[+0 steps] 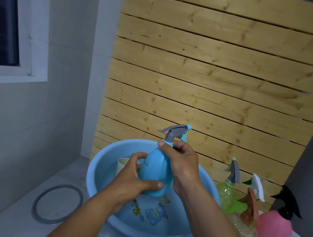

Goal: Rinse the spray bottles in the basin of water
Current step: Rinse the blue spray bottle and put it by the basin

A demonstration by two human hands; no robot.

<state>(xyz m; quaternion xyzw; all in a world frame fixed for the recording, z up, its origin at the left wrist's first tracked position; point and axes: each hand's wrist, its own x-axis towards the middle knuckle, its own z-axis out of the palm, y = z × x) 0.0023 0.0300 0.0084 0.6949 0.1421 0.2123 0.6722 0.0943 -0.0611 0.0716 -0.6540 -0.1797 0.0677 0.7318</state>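
Blue basin [95, 171] sits low in front of the person, on a pale surface; take it as the landmark. Cartoon animal print shows on its floor. I cannot tell the water level.

Blue spray bottle [155, 173] is held upright above the basin's middle, its base over the bowl, its grey trigger head [176, 131] rising above the basin's far rim with the nozzle pointing right.

Left hand [131, 181] grasps the bottle's lower body: fingers curled round the far side, thumb laid across the near side close to the base.

Right hand [182, 165] grasps the bottle's neck just under the trigger head, thumb and fingers wrapped round the collar. Both forearms reach in over the basin's near rim.

Inside the basin, at its far left and behind the left hand, a pale cream cup [123, 163] stands partly hidden.

Just right of the basin, a cluster of other bottles: a green spray bottle [226, 192] with a grey head nearest the far rim; a clear ribbed bottle [246, 230] with an orange-brown trigger closer to the near side; a white trigger head [258, 186] behind it; a pink round bottle [273, 231] with a black head farthest right.

Left of the basin, a grey ring [38, 201] lies flat on the floor. Behind the basin leans a slatted wooden panel [215, 76]. Far up and left, a window [5, 17].
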